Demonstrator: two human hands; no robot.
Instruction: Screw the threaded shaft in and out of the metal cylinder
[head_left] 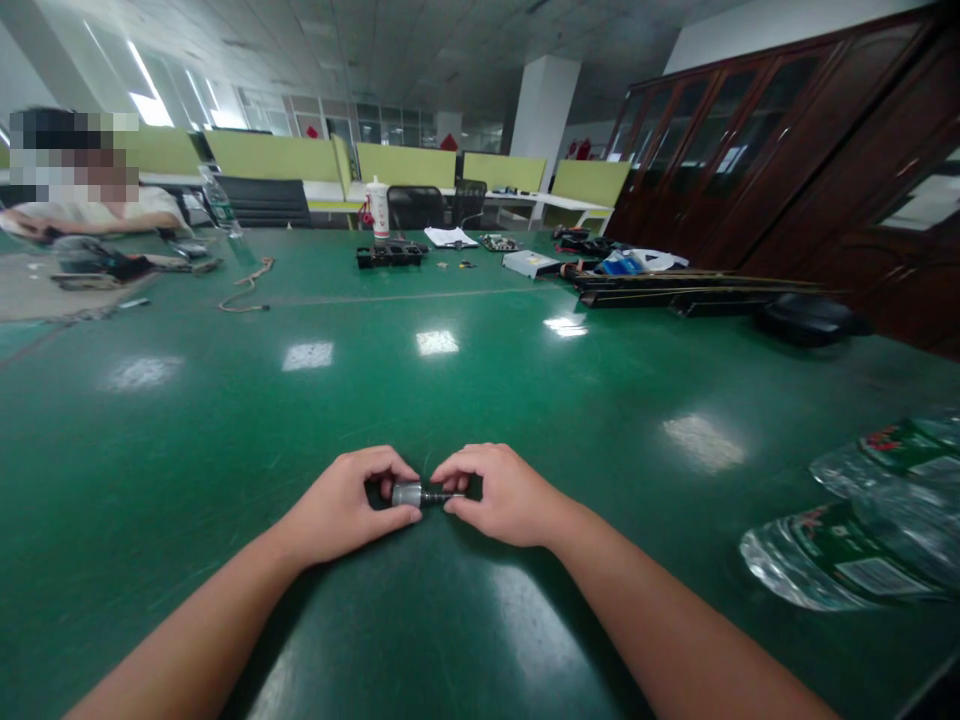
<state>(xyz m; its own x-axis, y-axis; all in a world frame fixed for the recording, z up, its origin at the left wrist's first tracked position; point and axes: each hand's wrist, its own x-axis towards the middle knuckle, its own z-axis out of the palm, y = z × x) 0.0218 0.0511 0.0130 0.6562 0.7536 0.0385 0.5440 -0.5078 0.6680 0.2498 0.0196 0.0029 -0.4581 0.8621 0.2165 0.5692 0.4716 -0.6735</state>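
So in the head view there's a small metal cylinder with a thin dark shaft point(407, 494), and it's lying pretty much sideways, long axis running left to right, roughly parallel to the far edge of the green table point(360, 385). The fat silvery end points left and the skinny shaft points right. It's at the near part of the table, around the middle between the left and right sides, well apart from the far edge. The left hand point(349, 508) is curled partway closed around the fat end, thumb on the near side and fingers on the far side. The right hand point(499, 495) is curled about the same way at the shaft end, thumb and fingertips close around it, though I can't tell how firmly they touch. Over toward the table's right edge there are a couple of clear plastic bottles with green labels point(847, 555), lying on their sides. Up near the far edge sit a black part point(390, 256), a white bottle point(379, 208) and a silver box point(531, 264). A bit of cord point(244, 290) is toward the far left corner, and a person in a light top point(142, 208) is leaning there.
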